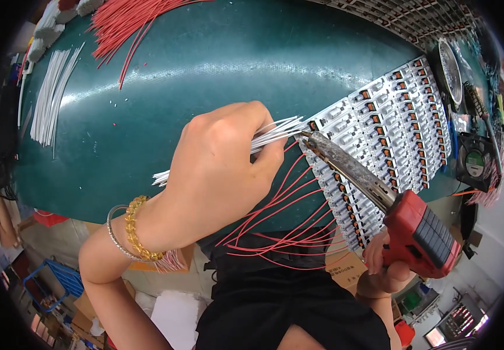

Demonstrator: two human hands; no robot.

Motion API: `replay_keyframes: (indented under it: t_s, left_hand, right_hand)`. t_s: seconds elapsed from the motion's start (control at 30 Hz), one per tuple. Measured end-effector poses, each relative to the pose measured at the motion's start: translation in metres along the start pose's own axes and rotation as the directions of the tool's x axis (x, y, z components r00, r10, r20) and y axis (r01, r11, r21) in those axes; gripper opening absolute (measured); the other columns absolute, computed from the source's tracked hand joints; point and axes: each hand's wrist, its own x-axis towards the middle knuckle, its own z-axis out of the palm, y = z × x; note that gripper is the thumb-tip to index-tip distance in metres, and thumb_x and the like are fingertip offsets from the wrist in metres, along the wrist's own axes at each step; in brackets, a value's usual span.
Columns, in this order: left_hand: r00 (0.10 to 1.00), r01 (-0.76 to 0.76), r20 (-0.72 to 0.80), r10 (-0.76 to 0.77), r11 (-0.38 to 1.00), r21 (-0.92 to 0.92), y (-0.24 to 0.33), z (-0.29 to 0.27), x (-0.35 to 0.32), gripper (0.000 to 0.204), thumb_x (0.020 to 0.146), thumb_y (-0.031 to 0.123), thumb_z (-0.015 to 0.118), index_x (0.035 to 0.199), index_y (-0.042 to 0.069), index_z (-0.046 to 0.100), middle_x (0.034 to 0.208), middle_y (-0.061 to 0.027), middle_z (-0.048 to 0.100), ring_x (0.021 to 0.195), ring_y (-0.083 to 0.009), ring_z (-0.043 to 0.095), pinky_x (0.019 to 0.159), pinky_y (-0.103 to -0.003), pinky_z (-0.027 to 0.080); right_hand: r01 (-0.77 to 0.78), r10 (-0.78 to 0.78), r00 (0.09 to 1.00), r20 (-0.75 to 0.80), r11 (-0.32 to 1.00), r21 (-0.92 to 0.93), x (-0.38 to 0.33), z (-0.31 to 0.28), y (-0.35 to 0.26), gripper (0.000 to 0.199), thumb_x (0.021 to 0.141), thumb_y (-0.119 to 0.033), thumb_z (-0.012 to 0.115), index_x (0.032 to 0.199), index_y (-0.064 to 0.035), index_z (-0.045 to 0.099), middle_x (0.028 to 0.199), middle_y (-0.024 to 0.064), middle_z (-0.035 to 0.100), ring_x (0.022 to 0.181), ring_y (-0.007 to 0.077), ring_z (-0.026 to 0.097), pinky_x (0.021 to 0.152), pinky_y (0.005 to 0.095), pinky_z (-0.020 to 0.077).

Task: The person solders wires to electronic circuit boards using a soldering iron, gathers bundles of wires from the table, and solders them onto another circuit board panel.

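My left hand [223, 163] is closed round a bundle of thin white wires [276, 133], their right ends fanned out by the panel's upper left corner. A red-handled soldering gun [418, 233] is gripped in my right hand [383, 265] at the lower right. Its metal barrel points up and left, with the tip at those wire ends; whether it touches them I cannot tell. Under the barrel lies a slanted panel of small silvery parts [374, 131] in rows, with dark and orange pieces. Several red wires [281, 201] run from its left edge toward my lap.
On the green table mat [164, 99], loose white wires [53, 99] lie at the far left and a heap of red wires [126, 26] at the back. A metal bowl [450, 70] and a coiled-spring iron stand [475, 99] are at the right. Boxes stand below the table.
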Motion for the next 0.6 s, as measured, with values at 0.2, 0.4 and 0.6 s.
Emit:
replay_keyframes:
  t_s: [0.2,0.4,0.6]
  left_hand:
    - [0.999,-0.043,-0.014,0.043,0.999,0.008,0.001,0.003,0.001,0.013,0.077,0.004,0.069,0.073,-0.003,0.059,0.062,-0.012,0.058,0.051,-0.0167,0.053,0.05,-0.029,0.042]
    - [0.999,-0.048,-0.019,0.048,0.999,0.019,0.002,0.002,-0.001,0.013,0.077,0.004,0.069,0.074,-0.003,0.059,0.062,-0.0127,0.057,0.05,-0.0179,0.053,0.05,-0.03,0.041]
    - [0.997,-0.064,-0.044,0.062,0.998,-0.024,-0.001,0.002,-0.004,0.011,0.077,0.001,0.07,0.078,-0.004,0.061,0.075,-0.0108,0.058,0.059,-0.0159,0.053,0.054,-0.027,0.041]
  right_hand:
    - [0.133,-0.134,0.991,0.0,0.982,-0.135,-0.004,-0.01,0.012,0.075,0.066,-0.074,0.068,0.085,-0.0025,0.057,0.05,-0.0055,0.046,0.044,0.0074,0.044,0.044,0.023,0.0301]
    - [0.116,-0.114,0.993,0.033,0.991,-0.07,-0.006,-0.013,0.015,0.086,0.069,-0.074,0.064,0.101,0.0048,0.052,0.049,-0.0048,0.045,0.042,0.0084,0.044,0.044,0.0227,0.0336]
    - [0.053,-0.054,0.997,0.052,0.999,0.01,-0.012,-0.011,0.008,0.096,0.076,-0.068,0.064,0.125,0.0115,0.042,0.047,-0.0045,0.044,0.039,0.0098,0.044,0.045,0.0231,0.0377]
